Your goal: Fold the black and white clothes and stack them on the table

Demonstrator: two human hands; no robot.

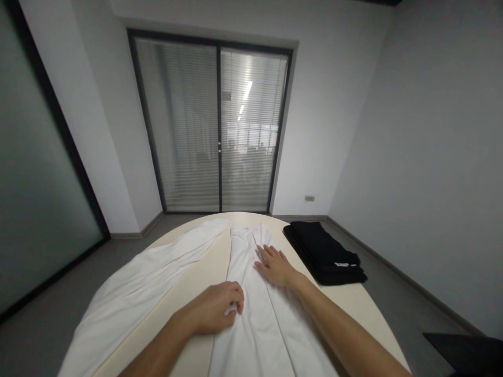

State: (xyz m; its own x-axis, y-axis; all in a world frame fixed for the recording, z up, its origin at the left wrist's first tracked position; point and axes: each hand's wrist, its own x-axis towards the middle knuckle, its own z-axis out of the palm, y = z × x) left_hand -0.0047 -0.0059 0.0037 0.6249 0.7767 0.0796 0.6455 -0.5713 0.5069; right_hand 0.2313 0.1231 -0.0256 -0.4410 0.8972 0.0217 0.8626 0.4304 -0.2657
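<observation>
**Both hands on the white garment**

I see the garment (251, 324) lying spread on the tabletop (208, 267), right in front of me. One long part runs straight away from me down the middle. Another fans out to the left, reaching the tabletop's near-left edge.

My left hand (216, 311) rests on the left edge of the middle part, fingers curled in and pinching a small fold of the fabric. My right hand (275, 266) lies farther out on the same part, palm down and flat, fingers spread and pressed onto the cloth. The two hands are near each other but not touching.

To the right, apart from the garment, a black stack (324, 251) of folded cloth sits at the tabletop's right edge. Beyond the tabletop is grey floor (129, 246), then a door (218, 125) of glass with blinds.
</observation>
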